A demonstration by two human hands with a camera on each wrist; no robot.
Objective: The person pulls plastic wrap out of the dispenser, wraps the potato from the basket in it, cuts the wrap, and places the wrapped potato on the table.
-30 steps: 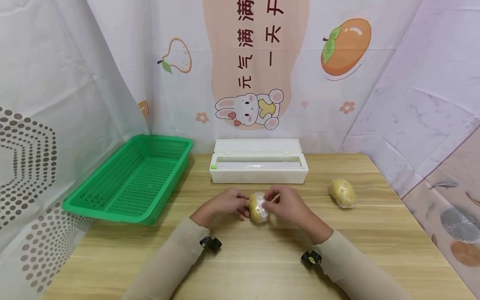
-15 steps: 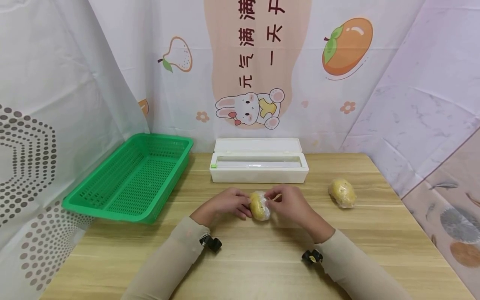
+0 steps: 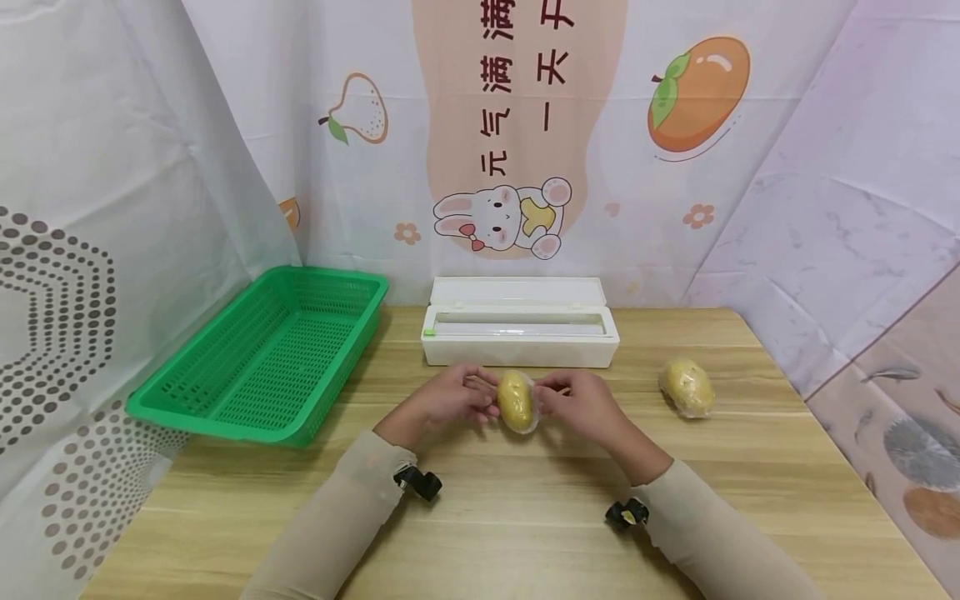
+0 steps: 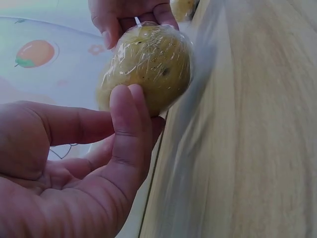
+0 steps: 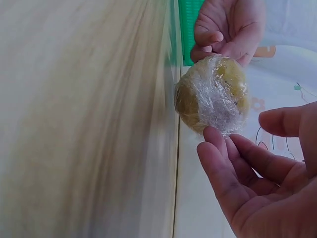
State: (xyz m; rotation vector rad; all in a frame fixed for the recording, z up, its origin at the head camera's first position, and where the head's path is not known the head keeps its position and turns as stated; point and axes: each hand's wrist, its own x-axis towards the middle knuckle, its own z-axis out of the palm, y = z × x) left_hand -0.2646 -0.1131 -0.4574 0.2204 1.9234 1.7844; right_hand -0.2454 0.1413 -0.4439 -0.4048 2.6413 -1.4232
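A potato (image 3: 516,402) wrapped in cling film is between my two hands, appearing raised off the table. In the left wrist view, my left hand (image 4: 84,163) has thumb and fingertips against the near end of the potato (image 4: 148,64). My right hand (image 3: 579,403) holds the opposite side. The right wrist view shows my right hand (image 5: 267,173) with bent fingertips on the potato (image 5: 215,99) and its thumb tip standing off from the skin. Crinkled film (image 5: 210,96) covers that side of it.
A second wrapped potato (image 3: 687,387) lies to the right. Behind my hands stands a white cling film box (image 3: 517,353) with its lid raised and a roll inside. A green plastic basket (image 3: 330,388) is at the left. A printed cloth (image 3: 360,200) hangs behind the table (image 3: 510,517).
The potato has turned between my hands, bringing smoother yellow skin into view and its crinkled film out of sight. It has shifted slightly toward the box, and my left hand has moved slightly the same way.
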